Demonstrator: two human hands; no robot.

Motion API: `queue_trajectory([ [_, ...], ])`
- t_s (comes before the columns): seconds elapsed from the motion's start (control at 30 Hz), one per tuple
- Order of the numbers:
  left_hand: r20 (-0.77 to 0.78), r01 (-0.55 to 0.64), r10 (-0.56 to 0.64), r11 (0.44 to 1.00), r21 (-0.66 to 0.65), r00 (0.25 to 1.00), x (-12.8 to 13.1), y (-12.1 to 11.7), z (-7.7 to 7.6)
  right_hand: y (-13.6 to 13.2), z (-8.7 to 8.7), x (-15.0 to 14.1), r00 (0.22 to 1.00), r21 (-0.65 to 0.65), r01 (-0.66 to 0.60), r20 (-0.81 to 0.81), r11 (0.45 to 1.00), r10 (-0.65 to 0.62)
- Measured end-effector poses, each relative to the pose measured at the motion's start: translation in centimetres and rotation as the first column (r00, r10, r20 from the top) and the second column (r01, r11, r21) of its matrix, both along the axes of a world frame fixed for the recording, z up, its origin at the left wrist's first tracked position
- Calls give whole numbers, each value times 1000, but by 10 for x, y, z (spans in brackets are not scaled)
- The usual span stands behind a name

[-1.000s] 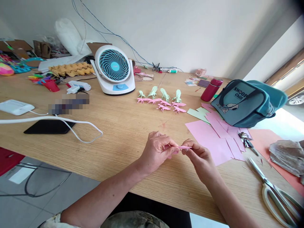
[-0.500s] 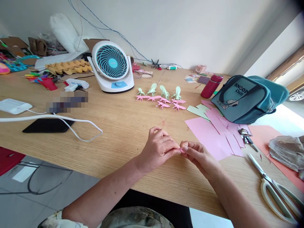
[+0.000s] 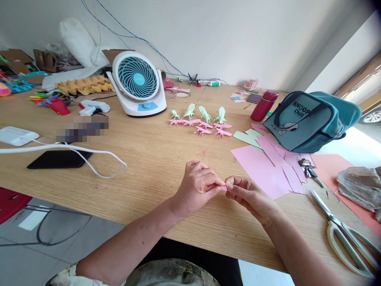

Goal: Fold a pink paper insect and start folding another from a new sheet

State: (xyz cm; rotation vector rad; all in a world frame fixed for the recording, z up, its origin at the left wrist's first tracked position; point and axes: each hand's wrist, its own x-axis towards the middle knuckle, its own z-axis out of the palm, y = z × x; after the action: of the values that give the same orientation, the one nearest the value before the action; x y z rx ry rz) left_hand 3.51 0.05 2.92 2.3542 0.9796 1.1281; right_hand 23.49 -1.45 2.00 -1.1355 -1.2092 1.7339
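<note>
- L hand (image 3: 195,190), lower ctr of frame, is pinching a small pink paper (image 3: 224,188) btw thumb & index; its other fingers are bending, lying close tog.
- R hand (image 3: 250,196), just right of ctr, is pinching at the same paper w/ thumb & index; its other fingers are curling in.
- Pink paper is sitting btw the two sets of fingertips, above the table (image 3: 149,159); mostly hidden, so can't tell its shape. Can't tell if the tips are touching.
- Pink paper bugs (image 3: 204,130) are standing mid-frame, beyond the hands; green paper bugs (image 3: 204,114) are standing in a row just behind.
- Pink sheets (image 3: 258,171) are lying right of ctr, near R hand, some overlapping; green strips (image 3: 245,138) are lying by their upper left edge.
- Scissors (image 3: 336,230) are lying lower right, tips pointing up-left; keys (image 3: 309,171) are resting above them.
- Teal bag (image 3: 306,123) is leaning upper right, red bottle (image 3: 264,106) standing to its left.
- Fan (image 3: 138,79) is standing upper left of ctr.
</note>
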Motion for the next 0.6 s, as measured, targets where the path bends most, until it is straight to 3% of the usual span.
queue_trajectory([
  [0.6,-69,60,-50,989,139,996,-3,1,0,1,6,3,995,0,-89,-43,996,89],
])
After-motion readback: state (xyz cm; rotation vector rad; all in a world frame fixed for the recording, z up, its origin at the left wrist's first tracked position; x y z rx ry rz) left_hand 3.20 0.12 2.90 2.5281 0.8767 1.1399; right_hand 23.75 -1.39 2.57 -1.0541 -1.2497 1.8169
